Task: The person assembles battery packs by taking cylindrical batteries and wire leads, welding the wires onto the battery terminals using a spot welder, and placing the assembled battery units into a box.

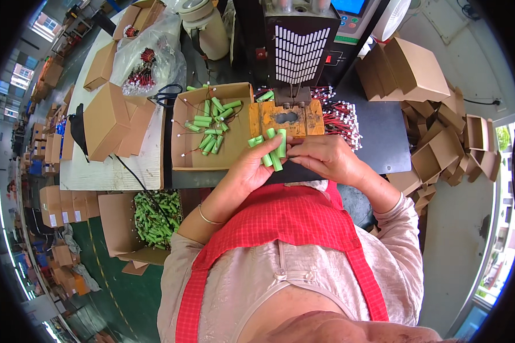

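Several green cylindrical battery cells (pixel 281 144) are bunched in my left hand (pixel 249 167), its fingers wrapped round them. They are held just in front of the yellow-orange fixture block (pixel 313 121) of a bench machine. Close by on the right, my right hand (pixel 331 155) has its thumb and fingertips pinched together beside the bunch. Whatever lies between those fingertips is too small to make out. Left of the block, a shallow cardboard tray (pixel 203 169) holds more green cells (pixel 218 104) with thin wire leads.
The black machine (pixel 303 51) rises behind the block. Red-and-black wire leads with white connectors (pixel 344 123) lie to its right. A bag of leads (pixel 146 68) and a lidded flask (pixel 207 34) stand back left. A carton of green cells (pixel 157 220) sits below. Empty boxes (pixel 403 71) are stacked right.
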